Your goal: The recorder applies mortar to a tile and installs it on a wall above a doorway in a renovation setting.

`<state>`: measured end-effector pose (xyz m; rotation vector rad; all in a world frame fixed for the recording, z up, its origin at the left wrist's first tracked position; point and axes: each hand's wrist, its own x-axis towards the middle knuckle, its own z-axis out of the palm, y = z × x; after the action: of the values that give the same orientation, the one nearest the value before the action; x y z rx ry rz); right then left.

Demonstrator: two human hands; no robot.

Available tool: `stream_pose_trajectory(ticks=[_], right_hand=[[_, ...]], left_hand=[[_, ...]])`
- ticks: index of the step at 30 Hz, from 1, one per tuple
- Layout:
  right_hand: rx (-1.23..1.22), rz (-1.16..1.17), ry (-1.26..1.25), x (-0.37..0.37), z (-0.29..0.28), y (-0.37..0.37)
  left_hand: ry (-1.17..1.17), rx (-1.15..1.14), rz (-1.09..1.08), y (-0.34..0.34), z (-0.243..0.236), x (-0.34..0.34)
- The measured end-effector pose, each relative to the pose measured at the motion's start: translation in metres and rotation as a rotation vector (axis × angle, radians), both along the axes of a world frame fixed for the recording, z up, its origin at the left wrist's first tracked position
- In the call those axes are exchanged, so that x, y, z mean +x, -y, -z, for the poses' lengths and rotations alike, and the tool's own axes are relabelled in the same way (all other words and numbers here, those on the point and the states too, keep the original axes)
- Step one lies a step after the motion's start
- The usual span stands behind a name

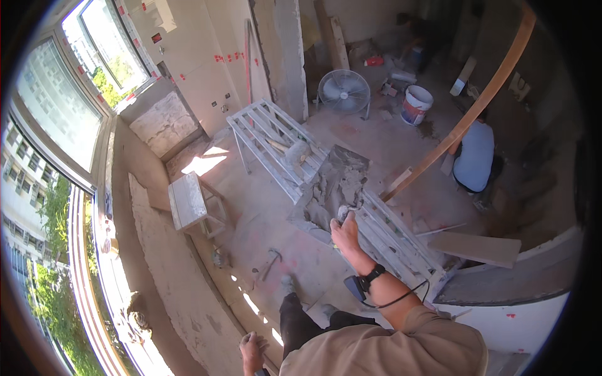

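Observation:
My right hand (345,233) reaches over a bench and is closed round the mortar-smeared handle of a trowel (343,212); its blade is lost against the grey mortar. Wet mortar (338,182) lies heaped on a dark board (353,157) across the slatted metal bench (401,235). My left hand (253,346) hangs low beside my leg, fingers curled; what it holds, if anything, is hidden. On the bench's far part lie a pale mortar-coated tool (297,152) and a wooden handle (276,145).
A small stool (191,202) stands left of the bench, a hammer (271,263) on the floor. Farther off are a fan (343,94) and a white bucket (416,105). One person in a light shirt (475,156) crouches at right behind a slanting wooden strip (480,103); another is farther back.

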<state>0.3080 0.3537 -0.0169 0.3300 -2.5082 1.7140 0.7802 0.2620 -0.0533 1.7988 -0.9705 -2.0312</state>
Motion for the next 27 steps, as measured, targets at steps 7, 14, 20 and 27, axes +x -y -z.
stream_pose_trajectory(ticks=[7,14,20,27], right_hand=[[-0.231,0.004,0.608,0.007,-0.007,0.066],[-0.178,-0.103,0.596,0.002,-0.045,0.013],[0.380,-0.154,0.536,-0.029,-0.076,-0.057],[0.461,-0.338,0.741,-0.005,0.012,-0.055]], left_hand=[[0.001,0.075,0.032,0.100,0.010,-0.030],[-0.039,0.081,0.075,0.193,-0.002,-0.072],[0.028,0.071,0.121,0.211,0.002,-0.106],[0.036,0.085,0.196,0.196,0.000,-0.149]])
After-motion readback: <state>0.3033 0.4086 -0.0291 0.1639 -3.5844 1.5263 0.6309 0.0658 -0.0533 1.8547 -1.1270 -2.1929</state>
